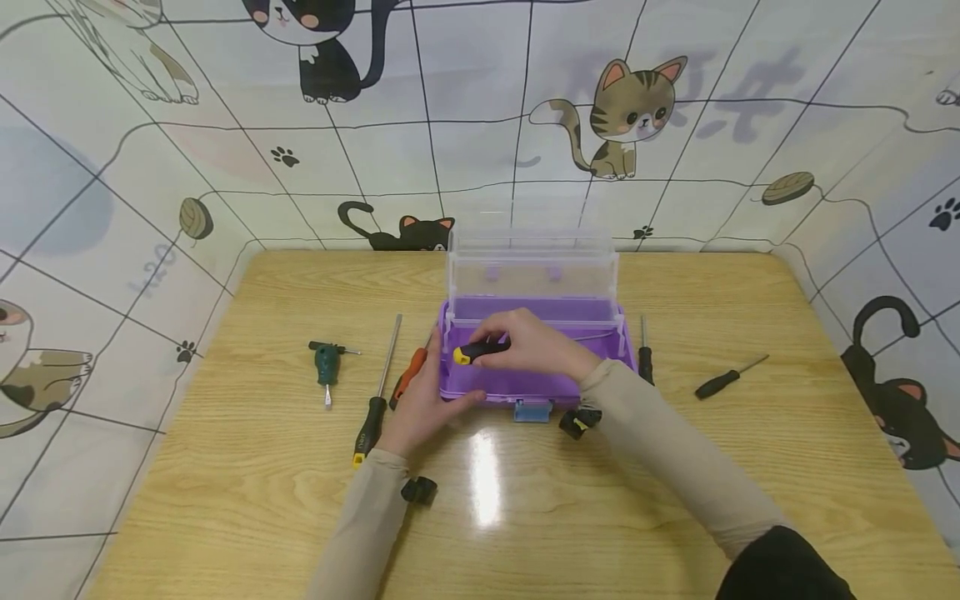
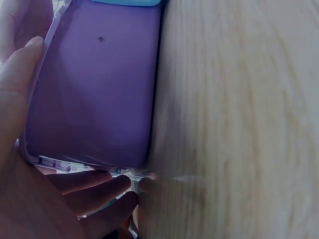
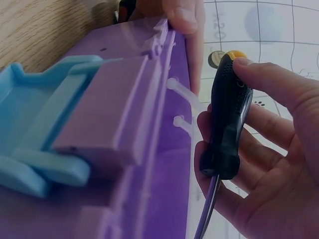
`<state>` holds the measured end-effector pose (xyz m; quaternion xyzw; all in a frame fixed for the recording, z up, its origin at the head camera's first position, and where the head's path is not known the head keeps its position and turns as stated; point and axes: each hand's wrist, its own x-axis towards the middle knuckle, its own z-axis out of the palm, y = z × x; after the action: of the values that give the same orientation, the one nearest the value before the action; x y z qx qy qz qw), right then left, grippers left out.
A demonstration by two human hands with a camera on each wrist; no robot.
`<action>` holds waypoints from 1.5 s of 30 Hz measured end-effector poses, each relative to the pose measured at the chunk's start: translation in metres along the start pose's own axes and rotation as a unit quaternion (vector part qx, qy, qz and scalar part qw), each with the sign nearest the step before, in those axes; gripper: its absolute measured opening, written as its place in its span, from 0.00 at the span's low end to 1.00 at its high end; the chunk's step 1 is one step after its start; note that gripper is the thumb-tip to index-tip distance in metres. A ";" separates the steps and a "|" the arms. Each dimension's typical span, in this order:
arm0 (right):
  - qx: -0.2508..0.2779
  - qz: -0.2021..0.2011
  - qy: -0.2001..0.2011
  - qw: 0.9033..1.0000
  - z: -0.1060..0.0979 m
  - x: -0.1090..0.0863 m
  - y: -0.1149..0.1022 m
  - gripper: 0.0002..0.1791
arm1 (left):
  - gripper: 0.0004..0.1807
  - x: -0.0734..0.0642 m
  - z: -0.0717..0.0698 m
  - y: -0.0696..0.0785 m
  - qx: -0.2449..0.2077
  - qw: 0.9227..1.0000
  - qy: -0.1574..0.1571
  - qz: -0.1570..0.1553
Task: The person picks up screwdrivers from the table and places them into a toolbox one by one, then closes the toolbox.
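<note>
A purple plastic toolbox (image 1: 498,387) stands with its clear lid (image 1: 532,279) raised at the back and a blue latch (image 1: 532,412) hanging at the front. My left hand (image 1: 423,404) grips its front left corner, thumb on the front rim and fingers along the left end. Over the box's opening, my right hand (image 1: 536,343) holds a screwdriver (image 1: 482,351) by its black handle with a yellow end. The shaft (image 3: 207,209) points to the right in the head view, across the inside of the box. Fingers and thumb wrap the handle (image 3: 227,114) in the right wrist view.
Left of the box lie a green-handled screwdriver (image 1: 327,365), a long black-and-yellow screwdriver (image 1: 370,427) and an orange-and-black screwdriver (image 1: 408,379), partly behind my left hand. To the right are two dark-handled screwdrivers, one upright in view (image 1: 645,360), one slanted (image 1: 717,384). Cat-patterned sheeting surrounds the wooden table (image 1: 247,500).
</note>
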<state>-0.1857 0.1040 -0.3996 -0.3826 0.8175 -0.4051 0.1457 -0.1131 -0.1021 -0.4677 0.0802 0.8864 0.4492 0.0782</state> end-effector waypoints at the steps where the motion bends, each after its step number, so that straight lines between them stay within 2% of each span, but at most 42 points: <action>1: 0.000 0.004 0.000 1.000 0.000 0.000 0.001 0.14 | 0.65 0.000 0.000 0.000 0.000 1.000 -0.001 0.001; 13: -0.002 0.037 -0.032 0.999 0.002 0.004 0.004 0.11 | 0.65 0.000 0.001 0.000 0.007 1.000 0.002 -0.002; 23: 0.004 0.040 -0.068 0.997 0.008 0.006 0.002 0.10 | 0.64 0.000 0.001 -0.001 0.003 1.000 0.007 0.015; 30: -0.035 0.029 -0.097 0.994 0.010 0.011 0.008 0.08 | 0.64 0.000 0.001 -0.001 0.005 1.000 0.006 0.012; 35: -0.068 0.039 -0.112 0.991 0.011 0.016 0.013 0.08 | 0.64 0.001 0.001 -0.001 0.009 1.000 0.009 0.016; 40: -0.074 0.051 -0.128 0.988 0.011 0.020 0.015 0.08 | 0.65 0.001 0.002 -0.002 0.008 1.000 0.009 0.019; 45: -0.085 0.041 -0.141 0.986 0.015 0.021 0.019 0.09 | 0.65 0.001 0.001 -0.001 0.013 1.000 0.014 0.023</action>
<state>-0.2015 0.0875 -0.4224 -0.4126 0.8356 -0.2695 0.2426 -0.1134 -0.1018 -0.4695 0.0954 0.8911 0.4403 0.0547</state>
